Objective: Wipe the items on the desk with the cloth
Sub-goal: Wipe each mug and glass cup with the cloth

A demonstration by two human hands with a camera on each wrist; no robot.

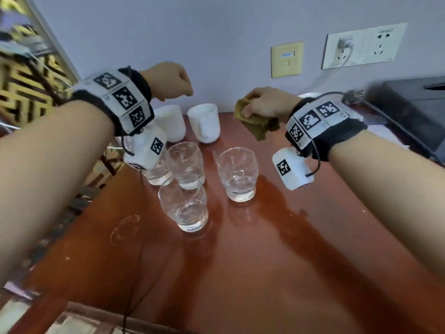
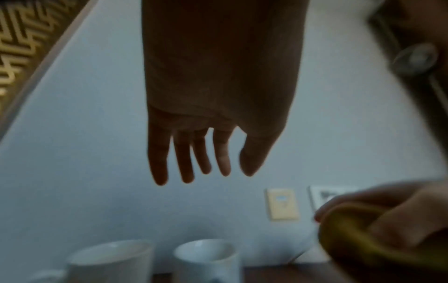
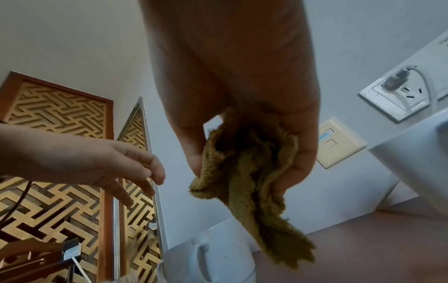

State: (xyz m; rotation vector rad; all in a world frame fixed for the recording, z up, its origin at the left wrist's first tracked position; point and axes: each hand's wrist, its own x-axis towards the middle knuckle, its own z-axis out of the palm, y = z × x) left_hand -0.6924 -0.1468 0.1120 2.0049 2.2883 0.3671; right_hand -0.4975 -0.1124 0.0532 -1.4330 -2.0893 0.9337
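right hand (image 1: 266, 102) grips olive cloth (image 1: 258, 124) above table (image 1: 265, 249) | left hand (image 1: 168, 81) empty, fingers (image 2: 184, 160) hanging loose over two white mugs (image 1: 204, 125) | four glasses (image 1: 237, 173) nearby

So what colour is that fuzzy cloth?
The cloth is olive-yellow, a mustardy green. The right wrist view shows it best.

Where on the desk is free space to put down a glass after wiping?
The near half of the desk, in front of the nearest glass, is bare. It is crowded farther back, where four glasses and two white mugs stand close.
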